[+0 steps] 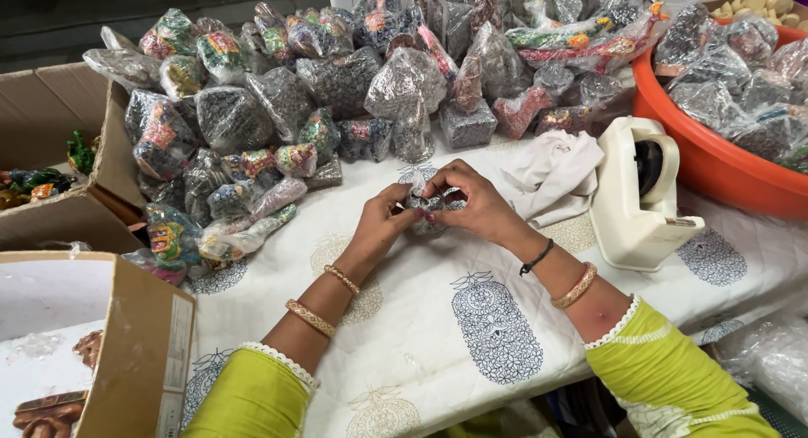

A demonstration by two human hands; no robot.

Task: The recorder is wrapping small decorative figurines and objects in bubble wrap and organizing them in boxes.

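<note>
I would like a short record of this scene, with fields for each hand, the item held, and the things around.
left hand: left hand grips the small wrapped item from the left
right hand: right hand pinches the wrap on top of it
item held: small wrapped item, in clear plastic
behind: pile of wrapped figures
right side: tape dispenser, orange tub, white cloth
left side: cardboard boxes
surface: printed tablecloth

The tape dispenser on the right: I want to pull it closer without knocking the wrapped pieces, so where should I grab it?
Probably best to take the cream tape dispenser by its tall rounded back, with the right hand coming from the near, open side of the cloth-covered table. That end is broad and bare; the orange tub crowds its far right side.
</note>
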